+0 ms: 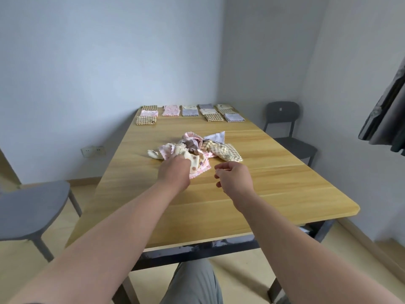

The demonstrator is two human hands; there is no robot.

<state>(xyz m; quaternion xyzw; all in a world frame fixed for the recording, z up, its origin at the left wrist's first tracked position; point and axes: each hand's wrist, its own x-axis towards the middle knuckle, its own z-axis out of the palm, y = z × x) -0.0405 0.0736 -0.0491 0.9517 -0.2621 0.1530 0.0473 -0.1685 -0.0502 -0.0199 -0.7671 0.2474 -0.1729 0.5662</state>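
Wooden worktop (285,189) bears a crumpled cloth pile (210,145); at its near edge the left hand (174,172) grips a dotted cloth (195,162), probably to pull it free, while the right hand (234,175) waits with empty, loosely curled fingers (222,166).

Hands: two bare hands, the left hand (174,172) and the right hand (234,176), both seen from the back, with the knuckles and wrists in plain sight.
Forearms: the left forearm (109,238) and the right forearm (295,238) are uncovered along all of their visible length, from the wrist to the lower edge of the view.
Legwear: one trouser leg (192,281) in plain grey-green cloth, matt, with soft lengthwise folds and no pattern or print.
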